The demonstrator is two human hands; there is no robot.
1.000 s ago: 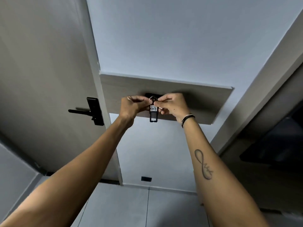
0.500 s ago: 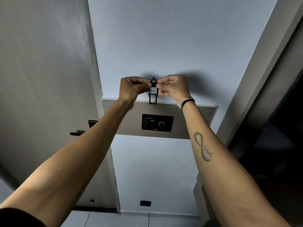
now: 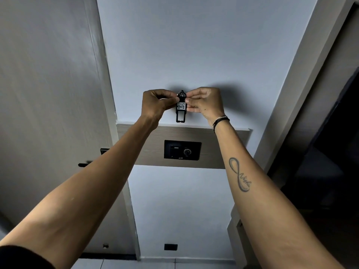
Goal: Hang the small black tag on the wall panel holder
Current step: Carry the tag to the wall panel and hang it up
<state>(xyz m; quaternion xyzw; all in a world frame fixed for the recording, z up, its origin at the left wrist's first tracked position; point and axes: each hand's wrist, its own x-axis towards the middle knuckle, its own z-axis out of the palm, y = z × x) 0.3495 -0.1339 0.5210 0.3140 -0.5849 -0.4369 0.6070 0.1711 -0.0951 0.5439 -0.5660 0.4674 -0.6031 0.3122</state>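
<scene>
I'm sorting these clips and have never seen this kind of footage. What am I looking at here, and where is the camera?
There is no machine here. The camera sits on a person's head, so the two bare arms reaching up are theirs. The left hand and right hand together pinch a small black plastic tag with a white handwritten label, held against the pale wall. Below it runs a wood-grain wall panel carrying a black switch plate with a round dial. A grey door with a black handle stands on the left.

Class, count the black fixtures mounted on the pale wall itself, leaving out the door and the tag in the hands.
2: the black wall panel on the wood strip below the hands, and a small black plate near the floor. None seem hidden.
</scene>
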